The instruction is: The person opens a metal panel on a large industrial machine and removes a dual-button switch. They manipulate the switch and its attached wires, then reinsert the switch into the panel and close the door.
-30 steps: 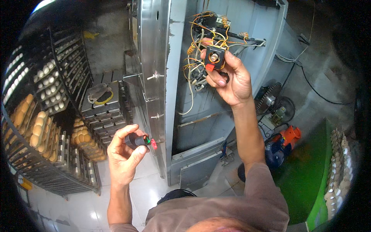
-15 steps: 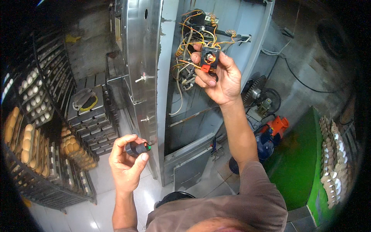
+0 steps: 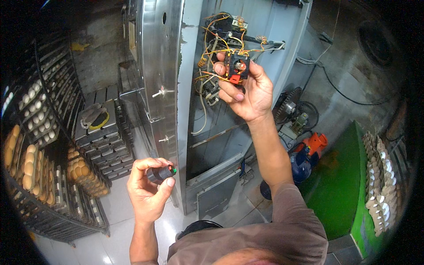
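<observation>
My left hand (image 3: pixel 149 187) is closed around a black, round push-button head (image 3: pixel 158 174) with small red and green parts at its end, in front of the steel post. Higher up, my right hand (image 3: pixel 254 90) grips a black switch block (image 3: pixel 238 62) with a round metallic piece in its middle and a red tab (image 3: pixel 234 79) at its lower edge. Orange and yellow wires (image 3: pixel 219 43) run from the block into the cabinet behind it. The two parts are well apart. Some right-hand fingers are partly hidden behind the block.
A tall steel panel (image 3: pixel 160 62) with two toggle switches (image 3: pixel 161 92) stands beside the open wired cabinet (image 3: pixel 260 26). Racks of bread (image 3: pixel 29 170) and stacked metal pans (image 3: pixel 106 150) are at left. At right are a blue gas cylinder (image 3: pixel 303 167), a green bin (image 3: pixel 338 185) and egg trays (image 3: pixel 379 190).
My left hand has shifted slightly right and down with the push-button head. In my right hand the switch block has turned a little, showing more of its left side.
</observation>
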Action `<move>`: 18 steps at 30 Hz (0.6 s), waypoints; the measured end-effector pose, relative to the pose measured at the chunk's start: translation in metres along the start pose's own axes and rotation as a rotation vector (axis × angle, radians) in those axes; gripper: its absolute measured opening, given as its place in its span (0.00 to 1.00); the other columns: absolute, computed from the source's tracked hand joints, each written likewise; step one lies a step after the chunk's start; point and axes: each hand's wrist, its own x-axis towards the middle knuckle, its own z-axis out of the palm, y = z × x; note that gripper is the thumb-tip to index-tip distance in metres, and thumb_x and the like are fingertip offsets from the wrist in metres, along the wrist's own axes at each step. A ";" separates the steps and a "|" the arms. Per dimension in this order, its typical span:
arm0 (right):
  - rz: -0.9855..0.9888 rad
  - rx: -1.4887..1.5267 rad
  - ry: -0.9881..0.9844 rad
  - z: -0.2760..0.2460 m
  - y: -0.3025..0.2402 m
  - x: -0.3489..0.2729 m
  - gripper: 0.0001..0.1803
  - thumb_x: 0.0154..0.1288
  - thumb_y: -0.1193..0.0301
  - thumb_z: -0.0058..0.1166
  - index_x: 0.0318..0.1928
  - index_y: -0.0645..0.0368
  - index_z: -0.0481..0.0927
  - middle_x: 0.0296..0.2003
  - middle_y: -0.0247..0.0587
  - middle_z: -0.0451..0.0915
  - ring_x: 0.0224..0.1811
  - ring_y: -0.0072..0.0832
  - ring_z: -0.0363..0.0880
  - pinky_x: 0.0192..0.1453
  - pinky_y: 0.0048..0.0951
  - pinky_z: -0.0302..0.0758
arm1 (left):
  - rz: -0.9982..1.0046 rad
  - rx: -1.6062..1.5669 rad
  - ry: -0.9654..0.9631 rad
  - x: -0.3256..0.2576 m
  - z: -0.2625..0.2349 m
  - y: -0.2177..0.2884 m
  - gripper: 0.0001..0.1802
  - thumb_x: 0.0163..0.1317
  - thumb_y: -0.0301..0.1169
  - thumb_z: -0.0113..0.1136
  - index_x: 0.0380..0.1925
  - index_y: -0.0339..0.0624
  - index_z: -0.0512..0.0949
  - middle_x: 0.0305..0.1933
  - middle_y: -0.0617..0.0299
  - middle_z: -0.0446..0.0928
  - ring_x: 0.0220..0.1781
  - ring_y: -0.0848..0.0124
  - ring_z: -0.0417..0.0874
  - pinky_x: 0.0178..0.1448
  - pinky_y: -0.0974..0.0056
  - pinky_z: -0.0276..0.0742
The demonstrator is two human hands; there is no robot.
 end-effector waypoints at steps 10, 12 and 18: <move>0.024 0.073 -0.042 -0.005 0.002 0.000 0.31 0.72 0.53 0.41 0.63 0.66 0.69 0.49 0.47 0.80 0.17 0.20 0.62 0.24 0.25 0.58 | 0.182 0.135 -0.057 0.015 0.010 0.004 0.19 0.53 0.19 0.68 0.44 0.39 0.72 0.46 0.55 0.78 0.52 0.65 0.80 0.59 0.61 0.74; 0.022 0.076 -0.044 -0.007 0.003 0.000 0.31 0.72 0.53 0.41 0.64 0.66 0.69 0.49 0.47 0.81 0.17 0.20 0.62 0.25 0.25 0.58 | 0.195 0.137 -0.055 0.019 0.014 0.007 0.20 0.53 0.18 0.67 0.44 0.38 0.72 0.46 0.55 0.78 0.52 0.66 0.80 0.59 0.62 0.74; 0.020 0.068 -0.056 -0.008 0.003 -0.001 0.31 0.71 0.53 0.41 0.63 0.66 0.69 0.49 0.46 0.81 0.18 0.20 0.62 0.24 0.25 0.58 | 0.277 0.212 -0.073 0.037 0.025 0.021 0.21 0.53 0.17 0.66 0.47 0.37 0.73 0.48 0.54 0.78 0.53 0.65 0.81 0.60 0.62 0.74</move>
